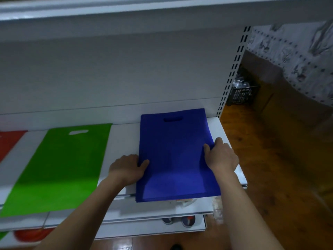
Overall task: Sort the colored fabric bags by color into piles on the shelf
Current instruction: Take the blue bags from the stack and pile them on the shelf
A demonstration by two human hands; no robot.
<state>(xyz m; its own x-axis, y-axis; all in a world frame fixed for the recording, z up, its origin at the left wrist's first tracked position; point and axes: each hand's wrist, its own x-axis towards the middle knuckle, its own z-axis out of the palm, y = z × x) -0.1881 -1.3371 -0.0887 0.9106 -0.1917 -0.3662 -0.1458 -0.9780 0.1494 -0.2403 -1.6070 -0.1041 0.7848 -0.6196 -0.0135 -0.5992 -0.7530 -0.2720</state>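
While both hands' grips pinch its sides, the blue bag (173, 150) lies lengthwise (handle-slot rearward).

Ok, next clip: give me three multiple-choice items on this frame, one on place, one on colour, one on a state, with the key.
1. Where does the blue pile lie on the shelf?
A. left end
B. right end
C. upper shelf

2. What colour is the bag next to it on the left?
A. green
B. yellow
C. black

3. What are the hands doing?
A. hanging idle
B. holding the blue pile's side edges
C. lifting the green bag

Key: B, it lies nearest the slotted upright; A, plainly green; B, left hand and right hand hold opposite edges, thumbs on top.
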